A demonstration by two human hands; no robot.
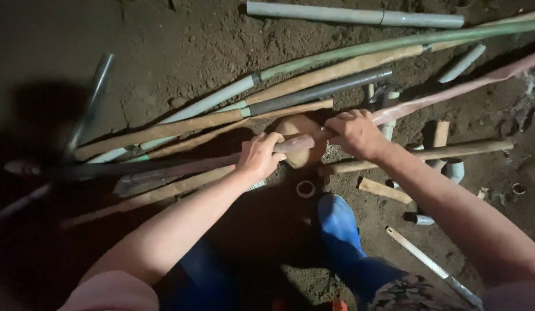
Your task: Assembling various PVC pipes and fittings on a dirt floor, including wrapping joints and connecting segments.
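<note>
My left hand (259, 155) is shut around the end of a mud-coated pipe (181, 169) that runs off to the left over the dirt. My right hand (355, 132) is shut around the end of another mud-coated, pinkish pipe (451, 92) that runs up to the right. The two pipe ends meet between my hands, just above a rounded tan stone (305, 128). A small pipe ring (305, 189) lies on the soil under the joint.
Several long pipes, grey, green and mud-caked, lie across the dirt floor (181, 46) behind my hands. Short pipe offcuts and fittings (451, 170) sit at the right. A hand saw (431, 265) lies at lower right. My blue boot (336, 227) stands below the joint.
</note>
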